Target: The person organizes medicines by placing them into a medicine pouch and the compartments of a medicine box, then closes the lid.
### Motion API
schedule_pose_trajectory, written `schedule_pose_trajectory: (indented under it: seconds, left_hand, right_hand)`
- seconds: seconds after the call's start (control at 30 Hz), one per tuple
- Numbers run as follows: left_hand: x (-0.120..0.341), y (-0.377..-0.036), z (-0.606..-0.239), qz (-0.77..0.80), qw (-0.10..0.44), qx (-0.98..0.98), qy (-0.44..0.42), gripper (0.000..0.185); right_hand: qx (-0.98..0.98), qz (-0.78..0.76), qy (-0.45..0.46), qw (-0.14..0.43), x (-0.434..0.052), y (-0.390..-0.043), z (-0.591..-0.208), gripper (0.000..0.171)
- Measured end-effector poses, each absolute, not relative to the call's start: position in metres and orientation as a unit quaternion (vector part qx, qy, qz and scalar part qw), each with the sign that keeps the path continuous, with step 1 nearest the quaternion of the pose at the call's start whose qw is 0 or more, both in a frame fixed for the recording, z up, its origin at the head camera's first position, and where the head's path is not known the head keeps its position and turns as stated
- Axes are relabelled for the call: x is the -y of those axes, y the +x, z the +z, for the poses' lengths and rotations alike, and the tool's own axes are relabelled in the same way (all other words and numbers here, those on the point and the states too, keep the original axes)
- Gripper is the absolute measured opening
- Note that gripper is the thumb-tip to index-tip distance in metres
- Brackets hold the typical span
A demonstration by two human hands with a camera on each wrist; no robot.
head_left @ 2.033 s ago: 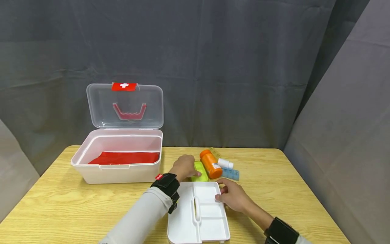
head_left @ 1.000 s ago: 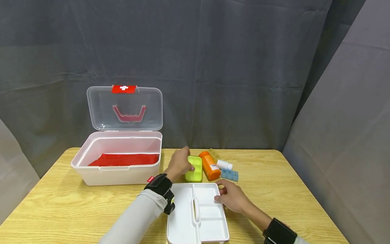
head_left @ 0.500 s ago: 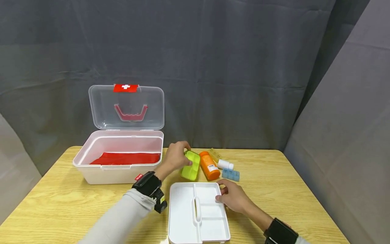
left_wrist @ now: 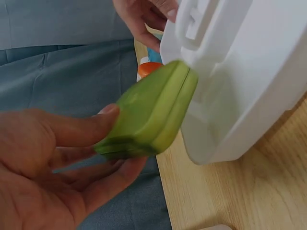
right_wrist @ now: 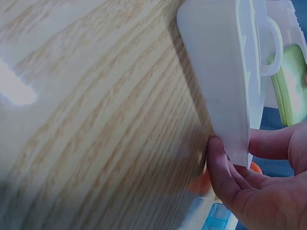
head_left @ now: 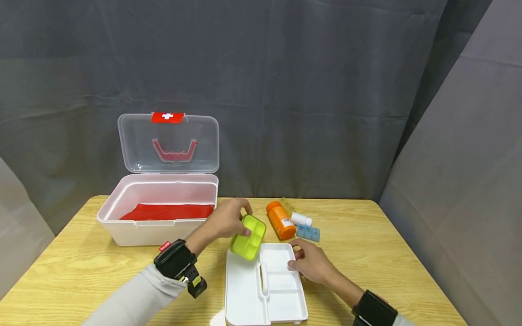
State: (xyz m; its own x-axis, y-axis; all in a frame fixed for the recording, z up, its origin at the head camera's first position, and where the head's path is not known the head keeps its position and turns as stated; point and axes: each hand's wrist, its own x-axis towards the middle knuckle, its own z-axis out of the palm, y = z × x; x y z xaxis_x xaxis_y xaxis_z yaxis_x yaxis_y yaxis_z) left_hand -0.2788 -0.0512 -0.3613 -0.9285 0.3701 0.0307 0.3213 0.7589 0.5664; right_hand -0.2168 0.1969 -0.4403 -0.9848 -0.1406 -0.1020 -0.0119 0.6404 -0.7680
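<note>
Tray (head_left: 244, 290), white and divided, lies low in the frame's centre on the surface (head_left: 81, 267). Right hand (head_left: 311, 265) grips its right rim, fingers curled on the edge. Left hand (head_left: 222, 222) pinches a green pillbox (head_left: 247, 236), tilted above the tray's far left corner. Beyond sit an orange bottle (head_left: 280, 220), white bottle (head_left: 302, 219) and blue organizer (head_left: 308, 232); upper left, an open kit (head_left: 159, 217).

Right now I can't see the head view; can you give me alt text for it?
The left hand grips a green pill box tilted over the far left corner of a white divided tray, whose right edge the right hand holds. Behind stand an open first-aid box with red lining, an orange bottle, a small white bottle and a blue pill strip on the wooden table.
</note>
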Motion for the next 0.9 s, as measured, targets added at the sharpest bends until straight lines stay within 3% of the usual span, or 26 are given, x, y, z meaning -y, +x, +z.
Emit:
schedule_pose_trajectory:
  seconds: [0.33,0.9]
  left_hand:
    - [0.054,-0.264,-0.372,0.246,0.100,-0.945,0.193,0.043]
    - [0.061,-0.249,-0.385,0.195,0.029,-0.961,0.192,0.042]
  right_hand:
    - [-0.905,-0.416,-0.034,0.079,-0.194,-0.217,-0.441,0.045]
    - [-0.915,-0.396,-0.019,0.076,-0.195,-0.217,-0.440,0.047]
